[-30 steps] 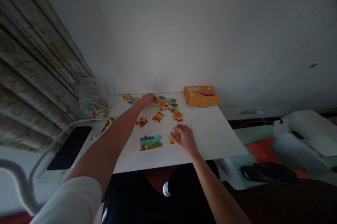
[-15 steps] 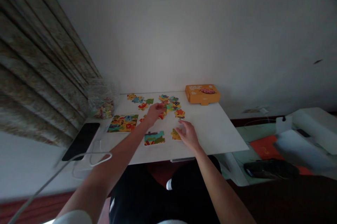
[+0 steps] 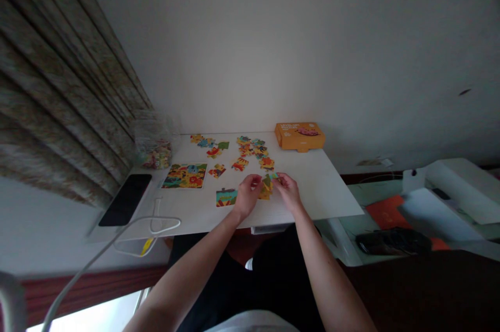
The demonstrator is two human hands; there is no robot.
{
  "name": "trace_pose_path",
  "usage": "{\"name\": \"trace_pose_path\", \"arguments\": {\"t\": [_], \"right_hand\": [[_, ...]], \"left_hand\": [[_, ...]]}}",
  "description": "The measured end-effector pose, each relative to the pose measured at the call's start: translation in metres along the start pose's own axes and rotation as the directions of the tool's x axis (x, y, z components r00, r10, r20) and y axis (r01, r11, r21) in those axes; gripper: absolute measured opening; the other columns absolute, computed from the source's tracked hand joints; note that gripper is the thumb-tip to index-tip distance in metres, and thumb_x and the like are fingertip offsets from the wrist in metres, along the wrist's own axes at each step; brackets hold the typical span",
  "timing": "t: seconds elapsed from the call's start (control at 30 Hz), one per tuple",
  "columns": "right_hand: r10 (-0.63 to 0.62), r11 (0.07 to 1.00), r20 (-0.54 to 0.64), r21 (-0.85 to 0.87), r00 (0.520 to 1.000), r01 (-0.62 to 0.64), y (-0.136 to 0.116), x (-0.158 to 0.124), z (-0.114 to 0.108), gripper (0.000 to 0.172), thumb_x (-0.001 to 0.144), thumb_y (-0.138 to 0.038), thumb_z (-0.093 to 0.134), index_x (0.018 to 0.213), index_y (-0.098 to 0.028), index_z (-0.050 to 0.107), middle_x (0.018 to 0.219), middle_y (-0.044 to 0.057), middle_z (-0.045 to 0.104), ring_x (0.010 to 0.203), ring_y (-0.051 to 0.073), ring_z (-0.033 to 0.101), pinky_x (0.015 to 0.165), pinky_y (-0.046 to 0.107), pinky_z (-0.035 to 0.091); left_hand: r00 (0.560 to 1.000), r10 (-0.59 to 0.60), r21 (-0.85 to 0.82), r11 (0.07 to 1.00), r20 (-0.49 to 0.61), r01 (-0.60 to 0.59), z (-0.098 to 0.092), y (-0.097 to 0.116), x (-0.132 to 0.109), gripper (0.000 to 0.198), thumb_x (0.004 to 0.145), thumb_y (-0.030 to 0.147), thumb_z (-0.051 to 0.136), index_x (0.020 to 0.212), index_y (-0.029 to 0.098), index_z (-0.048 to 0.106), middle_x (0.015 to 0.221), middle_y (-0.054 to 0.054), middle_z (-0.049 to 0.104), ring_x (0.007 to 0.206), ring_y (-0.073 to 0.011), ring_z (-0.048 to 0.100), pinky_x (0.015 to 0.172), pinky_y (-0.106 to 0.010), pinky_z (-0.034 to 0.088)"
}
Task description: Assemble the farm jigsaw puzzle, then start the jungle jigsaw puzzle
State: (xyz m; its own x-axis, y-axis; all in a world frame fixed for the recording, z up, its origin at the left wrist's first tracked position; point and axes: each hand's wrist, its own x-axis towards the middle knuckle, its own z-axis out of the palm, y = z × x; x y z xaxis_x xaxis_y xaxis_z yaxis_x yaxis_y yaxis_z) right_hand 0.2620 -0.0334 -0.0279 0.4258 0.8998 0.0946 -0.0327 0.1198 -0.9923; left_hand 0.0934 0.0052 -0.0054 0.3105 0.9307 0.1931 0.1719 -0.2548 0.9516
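Note:
My left hand [image 3: 247,198] and my right hand [image 3: 288,191] meet near the front of the white table [image 3: 324,196], fingers closed. Between their fingertips is a green jigsaw puzzle piece [image 3: 267,181], gripped from both sides. Just under it shows a yellow puzzle piece [image 3: 264,194], partly covered. Left of my left hand lies a joined section of puzzle [image 3: 225,198] with a turquoise and green picture. Loose pieces lie beyond the hands: a red and yellow one [image 3: 239,164], another [image 3: 217,170], and a yellow one [image 3: 267,163].
A finished-looking picture card [image 3: 185,176] lies at left, beside a black phone [image 3: 127,199] and a white cable [image 3: 166,224]. Behind it stands a clear bag [image 3: 156,152] of small things. More pieces [image 3: 252,147] are heaped at the back, near an orange puzzle box [image 3: 300,136].
My left hand has come back from the far pieces toward my right hand, bringing a green piece. My right hand has risen slightly and its fingers have closed.

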Motion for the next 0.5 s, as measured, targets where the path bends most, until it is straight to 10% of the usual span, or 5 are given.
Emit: {"name": "trace_pose_path", "arguments": {"t": [0.2,0.37,0.5], "right_hand": [[-0.015,1.0,-0.087,-0.01,0.996,0.015,0.004,0.002,0.001,0.048,0.071,-0.055,0.082,0.102,-0.02,0.068,0.072,-0.001,0.066,0.067,0.015,0.059,0.065,0.028,0.047],[0.003,1.0,-0.088,-0.013,0.996,-0.004,0.006,0.001,0.001,0.053,0.068,-0.055,0.083,0.105,-0.02,0.069,0.074,-0.001,0.067,0.068,0.016,0.061,0.068,0.029,0.049],[-0.002,1.0,-0.029,-0.022,1.0,0.002,0.003,0.0,0.002,0.053,0.066,-0.055,0.084,0.104,-0.021,0.071,0.089,0.003,0.072,0.081,0.019,0.065,0.081,0.034,0.053]], "left_hand": [[0.893,0.348,0.525,0.723,0.284,-0.449,-0.075,-0.013,-0.02,0.02,0.095,0.019,0.057,0.11,0.02,0.07,0.111,-0.01,0.072,0.106,-0.0242,0.067,0.098,-0.044,0.052],[0.774,0.341,0.563,0.54,0.534,-0.626,-0.119,-0.028,-0.024,0.03,0.1,0.026,0.055,0.126,0.024,0.069,0.133,-0.01,0.068,0.126,-0.0252,0.061,0.111,-0.048,0.044],[0.77,0.304,0.564,0.54,0.561,-0.625,-0.123,-0.036,-0.024,0.034,0.101,0.02,0.051,0.129,0.027,0.069,0.137,-0.007,0.068,0.131,-0.0224,0.059,0.114,-0.048,0.043]]}}
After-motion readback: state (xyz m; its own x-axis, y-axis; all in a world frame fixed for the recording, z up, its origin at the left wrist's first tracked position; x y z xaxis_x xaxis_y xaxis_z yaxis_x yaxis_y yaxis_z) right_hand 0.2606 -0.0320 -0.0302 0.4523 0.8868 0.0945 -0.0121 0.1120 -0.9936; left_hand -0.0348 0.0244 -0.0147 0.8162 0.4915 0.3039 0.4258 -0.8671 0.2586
